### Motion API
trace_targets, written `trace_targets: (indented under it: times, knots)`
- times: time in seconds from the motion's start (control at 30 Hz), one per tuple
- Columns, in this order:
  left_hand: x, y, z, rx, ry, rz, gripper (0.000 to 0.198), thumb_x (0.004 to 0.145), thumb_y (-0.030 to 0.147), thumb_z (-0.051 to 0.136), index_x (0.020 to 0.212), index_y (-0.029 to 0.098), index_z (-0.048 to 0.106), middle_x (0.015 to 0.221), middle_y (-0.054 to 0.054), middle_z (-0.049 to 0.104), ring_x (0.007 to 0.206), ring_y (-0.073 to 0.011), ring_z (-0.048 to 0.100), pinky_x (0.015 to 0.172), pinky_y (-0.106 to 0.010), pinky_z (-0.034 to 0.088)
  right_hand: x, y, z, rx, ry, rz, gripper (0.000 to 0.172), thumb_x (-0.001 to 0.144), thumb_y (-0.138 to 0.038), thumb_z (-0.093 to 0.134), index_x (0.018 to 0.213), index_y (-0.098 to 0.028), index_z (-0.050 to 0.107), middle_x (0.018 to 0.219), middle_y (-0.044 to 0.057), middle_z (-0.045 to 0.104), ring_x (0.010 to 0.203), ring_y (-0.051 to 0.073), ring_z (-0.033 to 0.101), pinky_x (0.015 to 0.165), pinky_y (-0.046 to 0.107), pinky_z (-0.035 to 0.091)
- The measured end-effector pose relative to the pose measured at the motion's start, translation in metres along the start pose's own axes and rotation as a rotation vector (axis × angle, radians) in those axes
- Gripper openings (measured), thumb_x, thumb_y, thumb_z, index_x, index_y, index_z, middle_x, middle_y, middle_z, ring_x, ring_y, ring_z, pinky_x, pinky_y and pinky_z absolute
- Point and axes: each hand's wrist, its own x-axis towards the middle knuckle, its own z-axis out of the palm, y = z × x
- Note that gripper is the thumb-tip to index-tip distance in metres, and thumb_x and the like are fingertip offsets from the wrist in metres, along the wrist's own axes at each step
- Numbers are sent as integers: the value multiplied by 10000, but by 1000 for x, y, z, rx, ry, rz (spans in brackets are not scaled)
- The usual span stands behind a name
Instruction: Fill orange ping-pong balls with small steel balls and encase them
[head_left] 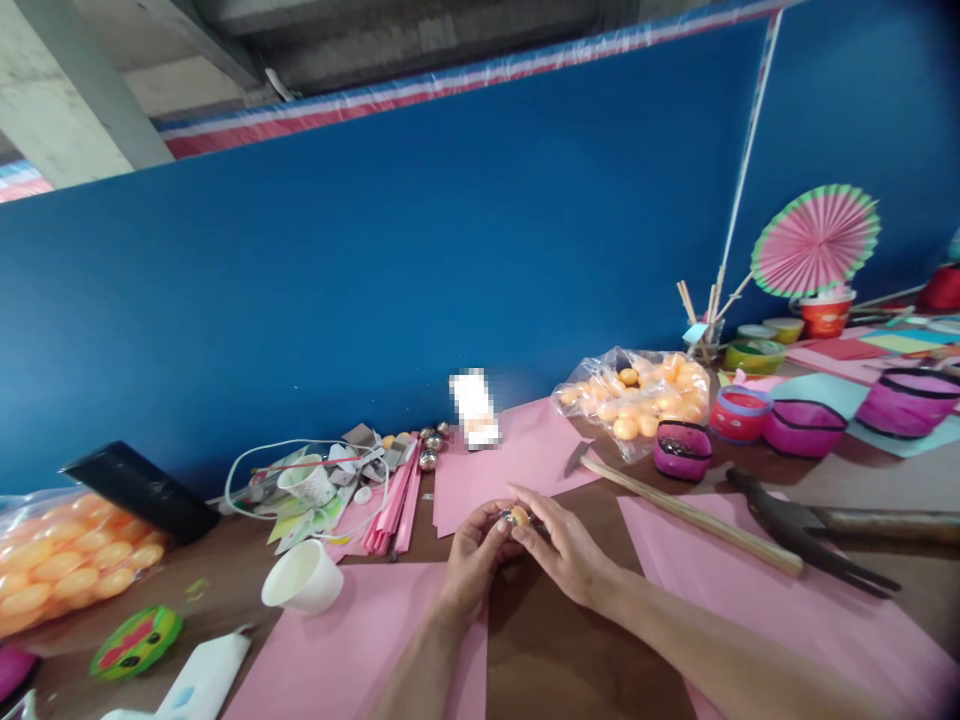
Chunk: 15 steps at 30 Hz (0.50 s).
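The fingertips of the left hand and right hand are closed around a small shiny gold-and-silver object, held over the brown tabletop near the middle. Pink sheets lie around them, at near left, farther off and to the right, where a claw hammer rests partly on them, while clear bags of orange balls sit at left and far right. Behind the table stands a blue partition, edged with a striped strip, under a grey ceiling
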Motion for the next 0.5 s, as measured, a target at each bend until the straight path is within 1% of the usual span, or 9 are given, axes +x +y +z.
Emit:
trace_targets:
  times: [0.13,0.2,0.27,0.37,0.5]
  knots:
    - [1,-1,1,21,3,-23,247,750,299,595,958,167,585,858,-59,629,717,-147,588,679,-293,477,0,1,0,-16,-13,-22,356,831,-255,495,1187,-251,483,1131,51,584,1042,201,523,937,376,391]
    - [1,-2,0,22,-3,-26,246,758,298,586,965,166,578,859,-59,624,706,-139,584,672,-286,473,1,0,-1,-26,-14,-41,348,826,-224,499,1172,-259,498,1089,43,603,1013,195,533,935,371,386]
    - [0,-3,-1,11,-8,-22,226,768,285,576,955,159,574,858,-58,618,711,-135,580,679,-282,470,1,-1,-1,-36,-19,-49,369,820,-202,502,1183,-266,493,1052,38,615,982,192,541,910,360,400]
    - [-1,-4,-2,-9,-14,-17,204,779,270,563,950,158,567,852,-55,613,716,-133,578,682,-276,464,1,-3,-1,-40,-23,-64,416,802,-189,530,1206,-271,475,1057,35,611,979,191,536,902,356,400]
    - [-1,-5,-3,-2,-28,30,221,771,260,574,967,157,573,901,-68,615,797,-165,583,719,-287,455,1,-3,1,-24,-10,-71,428,796,-175,547,1205,-281,473,1068,30,607,977,188,531,895,351,402]
